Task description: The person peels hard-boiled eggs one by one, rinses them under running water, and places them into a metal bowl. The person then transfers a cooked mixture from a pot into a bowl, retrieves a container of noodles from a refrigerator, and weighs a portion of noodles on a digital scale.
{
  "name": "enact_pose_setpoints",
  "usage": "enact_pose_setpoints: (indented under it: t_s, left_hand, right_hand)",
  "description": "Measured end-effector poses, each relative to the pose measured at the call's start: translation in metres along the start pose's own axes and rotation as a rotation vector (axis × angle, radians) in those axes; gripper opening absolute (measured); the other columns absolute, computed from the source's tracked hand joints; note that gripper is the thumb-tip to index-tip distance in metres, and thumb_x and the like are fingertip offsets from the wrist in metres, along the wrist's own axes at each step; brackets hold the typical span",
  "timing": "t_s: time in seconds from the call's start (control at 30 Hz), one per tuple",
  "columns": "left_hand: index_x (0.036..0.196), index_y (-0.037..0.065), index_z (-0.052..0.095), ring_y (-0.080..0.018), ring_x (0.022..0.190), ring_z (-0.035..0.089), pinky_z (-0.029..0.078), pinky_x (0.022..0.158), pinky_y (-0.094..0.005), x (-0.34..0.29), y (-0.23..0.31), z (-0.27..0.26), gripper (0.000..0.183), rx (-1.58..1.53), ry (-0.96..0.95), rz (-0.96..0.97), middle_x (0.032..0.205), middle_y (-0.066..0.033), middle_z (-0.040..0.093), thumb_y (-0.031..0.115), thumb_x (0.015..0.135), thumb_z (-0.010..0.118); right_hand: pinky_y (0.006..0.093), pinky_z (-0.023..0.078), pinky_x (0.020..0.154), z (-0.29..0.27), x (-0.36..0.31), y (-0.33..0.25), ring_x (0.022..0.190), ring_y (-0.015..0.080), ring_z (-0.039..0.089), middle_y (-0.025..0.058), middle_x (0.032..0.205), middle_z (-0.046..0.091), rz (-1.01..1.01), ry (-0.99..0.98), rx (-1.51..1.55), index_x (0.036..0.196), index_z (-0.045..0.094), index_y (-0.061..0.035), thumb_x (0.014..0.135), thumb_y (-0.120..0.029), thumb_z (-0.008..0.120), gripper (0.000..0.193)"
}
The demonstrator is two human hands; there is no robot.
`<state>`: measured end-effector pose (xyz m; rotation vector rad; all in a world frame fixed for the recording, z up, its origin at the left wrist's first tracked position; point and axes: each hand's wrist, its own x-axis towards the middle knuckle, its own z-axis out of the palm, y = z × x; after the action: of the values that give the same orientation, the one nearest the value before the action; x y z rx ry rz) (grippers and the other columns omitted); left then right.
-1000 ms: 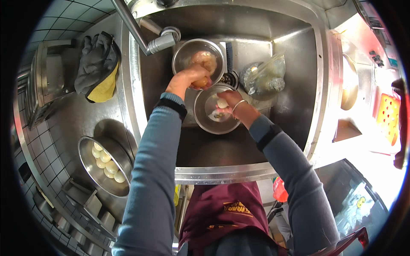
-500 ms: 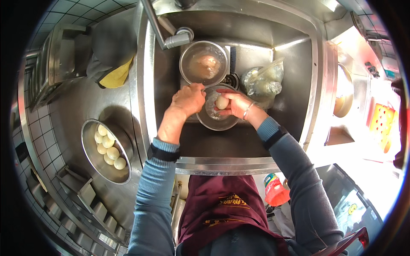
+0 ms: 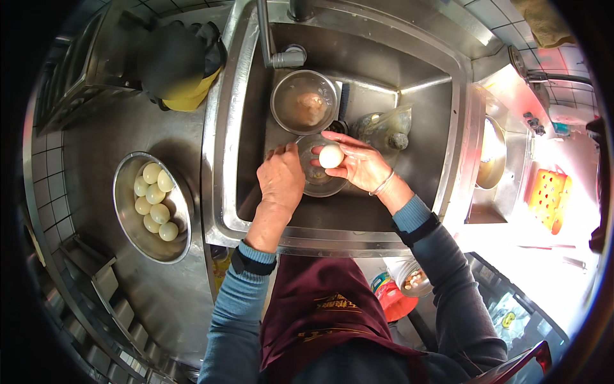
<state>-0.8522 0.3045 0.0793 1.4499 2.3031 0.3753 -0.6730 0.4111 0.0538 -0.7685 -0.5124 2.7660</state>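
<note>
In my right hand (image 3: 363, 161) is a smooth, pale egg (image 3: 330, 156), held between thumb and fingers over the lower bowl. My left hand (image 3: 281, 176) is just left of the egg and apart from it, back up, with its fingers curled in. Whatever its fingertips hold, if anything, is hidden. Below both hands a metal bowl (image 3: 323, 187) stands in the sink, partly covered by them. A second metal bowl (image 3: 279, 109) touches it on the far side, with cloudy water and a pinkish-brown lump inside.
A plastic bag (image 3: 388, 131) lies right of the bowls in the steel sink (image 3: 409, 61). On the left counter, a large steel bowl (image 3: 181, 237) holds several pale eggs. The faucet (image 3: 288, 59) reaches over the sink's far left. An orange perforated basket (image 3: 549, 195) is at far right.
My right hand has lifted the egg nearer and turned more palm-up. My left hand has drawn back from the bowls' rims, a little nearer to me. The whole view has shifted and tilted.
</note>
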Motion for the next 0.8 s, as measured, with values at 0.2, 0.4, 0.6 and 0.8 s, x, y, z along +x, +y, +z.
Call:
enact_pose_setpoints:
  t_s: [0.2,0.4,0.6,0.8]
  left_hand:
    - [0.084,0.008,0.066,-0.0386,0.076,0.068,0.055,0.065,-0.0484,-0.024,-0.006,-0.012,0.017,-0.153,-0.131,-0.159,0.077,-0.0184,0.068,0.022,0.09,0.058]
    - [0.113,0.007,0.062,-0.0183,0.084,0.066,0.054,0.071,-0.0356,-0.046,-0.031,0.015,0.025,-1.38,-0.474,-0.335,0.086,-0.0048,0.067,0.013,0.089,0.063]
    - [0.117,0.006,0.058,-0.0128,0.088,0.062,0.056,0.072,-0.0306,-0.05,-0.042,0.029,0.033,-1.21,-0.546,-0.399,0.1,-0.0029,0.062,0.01,0.086,0.069]
    - [0.113,0.004,0.059,-0.0098,0.069,0.059,0.053,0.051,-0.026,-0.044,-0.058,0.013,0.032,-1.256,-0.369,-0.453,0.086,-0.0046,0.062,0.009,0.084,0.071]
  right_hand:
    - [0.0389,0.059,0.084,0.06,0.002,-0.009,0.107,0.0351,0.065,0.0198,0.122,0.062,-0.022,0.081,-0.085,0.141,0.044,-0.0016,0.098,-0.026,0.053,0.05]
    - [0.0308,0.053,0.09,0.188,0.043,0.024,0.106,0.0174,0.062,0.0087,0.115,0.064,-0.196,-0.21,-0.703,0.124,0.061,-0.0011,0.092,-0.006,0.061,0.032]
    - [0.0377,0.052,0.079,0.255,0.113,0.125,0.097,0.0285,0.062,0.009,0.108,0.059,-0.531,-0.39,-1.352,0.105,0.066,-0.0078,0.079,-0.002,0.064,0.027]
    - [0.0352,0.053,0.081,0.249,0.117,0.139,0.099,0.0235,0.056,0.0063,0.097,0.055,-0.729,-0.496,-1.789,0.093,0.063,-0.0068,0.073,-0.007,0.063,0.021]
